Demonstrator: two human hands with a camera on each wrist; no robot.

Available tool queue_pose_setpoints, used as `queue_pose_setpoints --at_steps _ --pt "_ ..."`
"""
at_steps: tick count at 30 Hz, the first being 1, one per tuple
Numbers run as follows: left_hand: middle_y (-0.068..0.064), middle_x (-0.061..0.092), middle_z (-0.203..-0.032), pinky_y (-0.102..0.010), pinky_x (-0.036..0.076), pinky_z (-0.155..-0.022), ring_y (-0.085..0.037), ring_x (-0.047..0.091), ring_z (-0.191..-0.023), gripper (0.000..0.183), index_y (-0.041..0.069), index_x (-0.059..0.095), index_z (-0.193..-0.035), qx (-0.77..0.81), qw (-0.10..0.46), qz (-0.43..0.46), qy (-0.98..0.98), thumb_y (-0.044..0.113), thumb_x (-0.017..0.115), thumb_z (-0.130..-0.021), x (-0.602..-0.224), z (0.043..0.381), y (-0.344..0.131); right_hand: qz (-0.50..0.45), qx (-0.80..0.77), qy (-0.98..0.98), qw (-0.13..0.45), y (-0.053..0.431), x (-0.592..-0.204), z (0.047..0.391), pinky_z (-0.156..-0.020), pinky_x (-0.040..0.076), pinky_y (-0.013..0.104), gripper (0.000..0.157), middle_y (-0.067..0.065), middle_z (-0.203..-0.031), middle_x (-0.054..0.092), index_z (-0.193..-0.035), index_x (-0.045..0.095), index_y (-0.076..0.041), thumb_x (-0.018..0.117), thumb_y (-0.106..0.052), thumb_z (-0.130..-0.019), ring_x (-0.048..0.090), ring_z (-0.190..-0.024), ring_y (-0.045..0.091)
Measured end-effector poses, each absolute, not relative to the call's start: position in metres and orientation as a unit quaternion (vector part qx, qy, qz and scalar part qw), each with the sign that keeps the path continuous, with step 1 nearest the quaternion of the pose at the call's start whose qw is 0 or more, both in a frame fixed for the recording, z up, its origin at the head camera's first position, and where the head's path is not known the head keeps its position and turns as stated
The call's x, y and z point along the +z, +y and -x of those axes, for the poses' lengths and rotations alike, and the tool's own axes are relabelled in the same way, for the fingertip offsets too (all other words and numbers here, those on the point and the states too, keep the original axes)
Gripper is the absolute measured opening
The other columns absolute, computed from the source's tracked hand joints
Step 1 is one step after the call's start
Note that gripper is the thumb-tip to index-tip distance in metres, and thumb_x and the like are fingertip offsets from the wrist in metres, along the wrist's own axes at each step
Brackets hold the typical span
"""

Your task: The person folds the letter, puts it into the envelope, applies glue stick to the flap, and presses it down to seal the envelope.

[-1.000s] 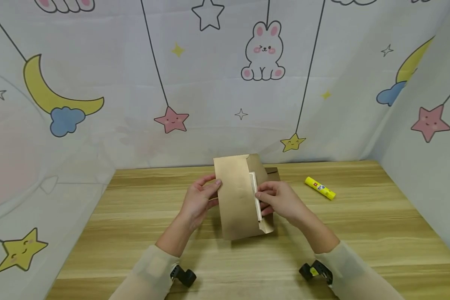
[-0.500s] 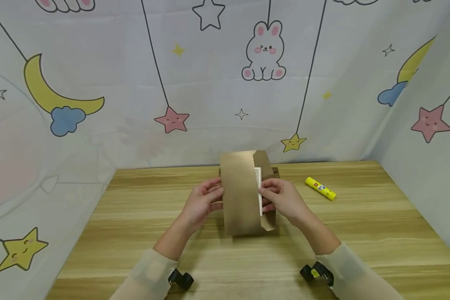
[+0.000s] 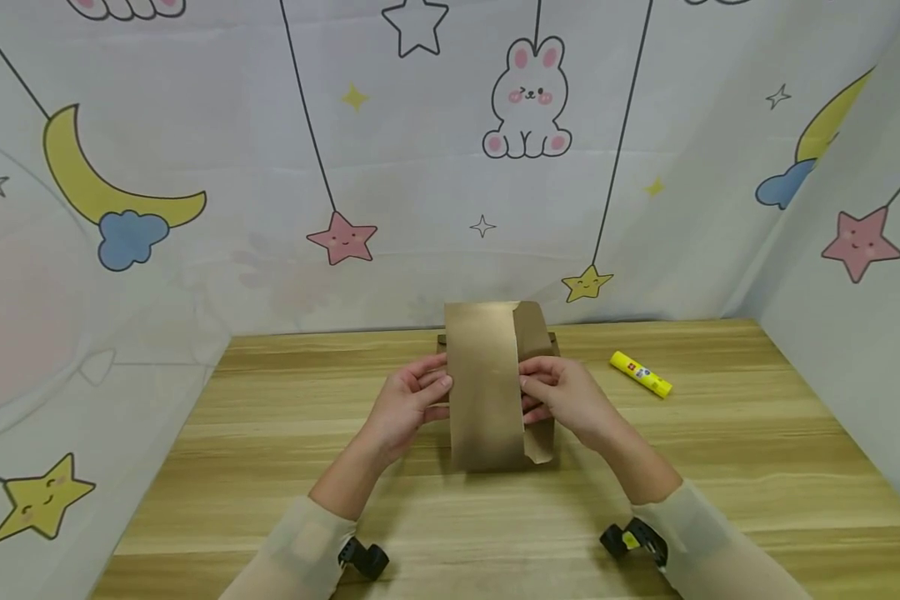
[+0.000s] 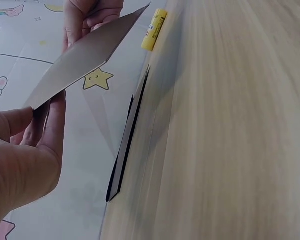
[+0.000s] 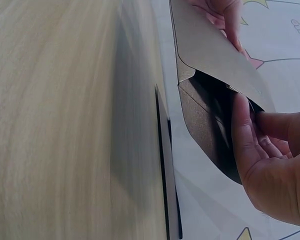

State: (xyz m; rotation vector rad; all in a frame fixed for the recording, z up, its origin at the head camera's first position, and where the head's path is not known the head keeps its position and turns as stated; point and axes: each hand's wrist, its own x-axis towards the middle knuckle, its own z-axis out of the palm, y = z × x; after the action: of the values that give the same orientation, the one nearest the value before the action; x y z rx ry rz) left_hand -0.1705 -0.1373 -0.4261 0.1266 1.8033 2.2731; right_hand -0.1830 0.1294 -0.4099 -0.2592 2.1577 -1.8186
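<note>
A brown kraft envelope [image 3: 483, 387] is held up off the table in the head view, its mouth and flap facing right. My left hand [image 3: 412, 404] pinches its left edge, thumb in front and fingers behind. At the mouth, my right hand [image 3: 566, 400] has its thumb and fingers together on the edge of a white card that is nearly all hidden inside. In the right wrist view, the right fingers [image 5: 244, 132] reach into the dark opening beside the unfolded flap [image 5: 205, 117], and only a small pale corner of the card shows.
A yellow glue stick [image 3: 641, 374] lies on the wooden table [image 3: 285, 467] to the right of the envelope. Another flat brown item [image 4: 125, 150] lies at the table's back edge, mostly hidden behind the envelope in the head view. A cartoon-printed curtain [image 3: 420, 150] hangs behind.
The white card has slid leftward into the envelope until its visible strip has all but vanished in the head view. The envelope has straightened and shifted slightly right, with the left hand following.
</note>
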Motion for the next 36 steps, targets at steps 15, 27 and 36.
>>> queue_pose_setpoints --at_steps 15,27,36 --pt "-0.004 0.071 -0.105 -0.03 0.061 -0.069 -0.014 0.069 -0.085 0.044 -0.005 0.054 -0.141 0.774 0.093 -0.032 0.625 -0.008 0.066 -0.098 -0.43 0.173 -0.134 0.088 -0.601 0.785 0.126 0.128 -0.408 0.186 -0.075 0.064 0.038 0.028 0.015 -0.114 0.073 -0.133 0.068 0.002 0.063 -0.006 -0.108 0.071 -0.091 0.026" --pt "-0.017 0.066 -0.117 -0.034 0.063 -0.068 -0.023 0.071 -0.093 0.04 -0.002 0.052 -0.131 0.793 0.028 0.042 0.608 -0.009 0.062 -0.092 -0.428 0.171 -0.136 0.108 -0.574 0.812 0.02 0.14 -0.408 0.179 -0.071 0.063 0.034 0.023 0.017 -0.106 0.074 -0.126 0.072 -0.001 0.068 -0.012 -0.106 0.073 -0.091 0.03" --pt "-0.011 0.058 -0.107 -0.03 0.061 -0.067 -0.018 0.063 -0.082 0.04 0.0 0.045 -0.129 0.834 0.005 0.064 0.548 -0.013 0.055 -0.092 -0.428 0.167 -0.141 0.031 -0.616 0.786 0.026 0.146 -0.413 0.176 -0.065 0.059 0.03 0.041 0.02 -0.113 0.067 -0.138 0.055 0.004 0.067 -0.018 -0.106 0.07 -0.088 0.025"
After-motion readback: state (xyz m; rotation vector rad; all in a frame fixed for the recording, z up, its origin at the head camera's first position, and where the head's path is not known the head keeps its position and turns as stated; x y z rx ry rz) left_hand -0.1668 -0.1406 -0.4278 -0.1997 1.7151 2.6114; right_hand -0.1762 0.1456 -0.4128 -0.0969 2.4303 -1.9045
